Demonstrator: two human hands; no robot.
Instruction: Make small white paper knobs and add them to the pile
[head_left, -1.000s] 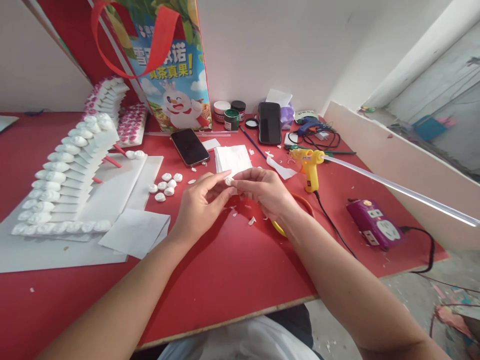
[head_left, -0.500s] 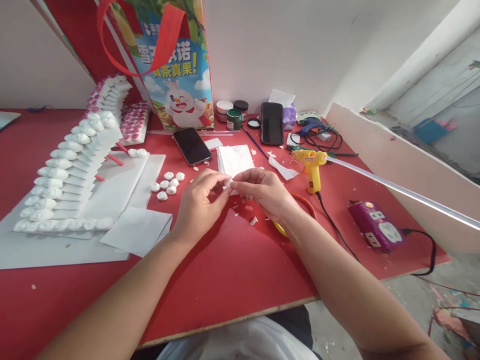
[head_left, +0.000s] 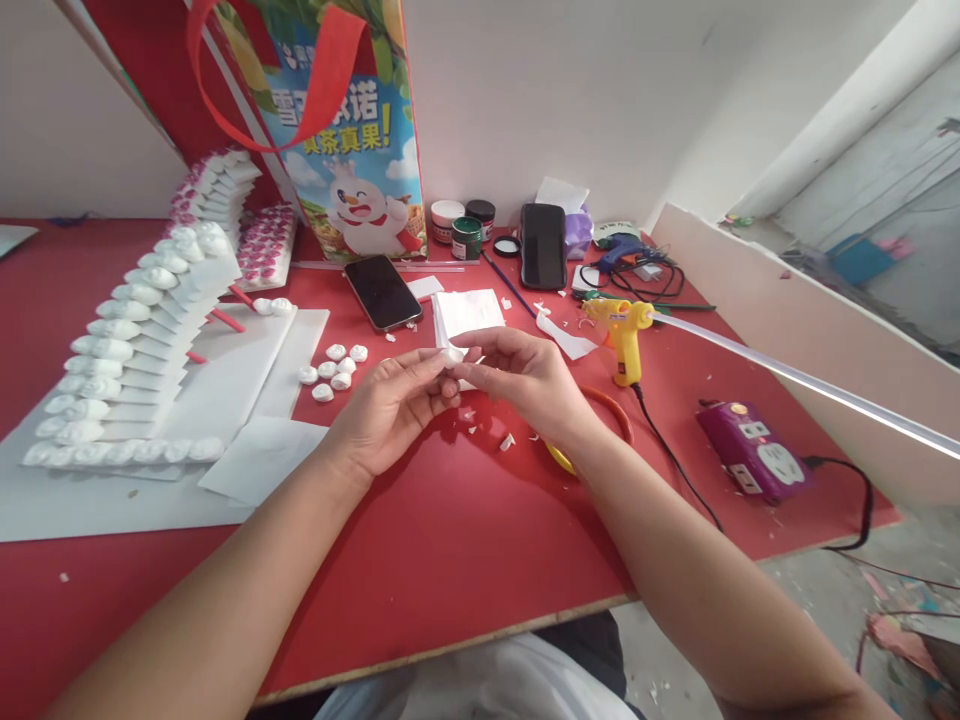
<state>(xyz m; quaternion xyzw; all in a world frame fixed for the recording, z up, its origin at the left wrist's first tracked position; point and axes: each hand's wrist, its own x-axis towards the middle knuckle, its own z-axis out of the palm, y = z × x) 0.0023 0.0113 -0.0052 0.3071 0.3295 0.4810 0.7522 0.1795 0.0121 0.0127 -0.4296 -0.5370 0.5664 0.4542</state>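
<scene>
Between my two hands is a small rolled white paper rosette point(head_left: 452, 355), partly covered by the fingers. My left hand point(head_left: 394, 405) pinches it from the left, thumb and forefinger closed on it. From the right, my right hand point(head_left: 521, 375) grips its other side with thumb and bent fingers. Just behind the hands lies a stack of white paper sheets point(head_left: 469, 312). Several finished white rosettes point(head_left: 327, 370) rest on the red table to the left. Farther left stands a curved white model point(head_left: 150, 350), its steps edged with rows of similar rosettes.
A yellow glue gun point(head_left: 626, 335) with a long clear stick stands right of the hands, near a purple power socket point(head_left: 757, 452). A phone point(head_left: 382, 292), paint jars point(head_left: 466, 238), a black case point(head_left: 544, 247) and a printed bag point(head_left: 352, 150) line the back. Paper scraps point(head_left: 508, 441) lie about.
My left hand has turned, its palm and lower fingers now showing more. The rosette has shifted slightly left and toward me, and both hands still hold it.
</scene>
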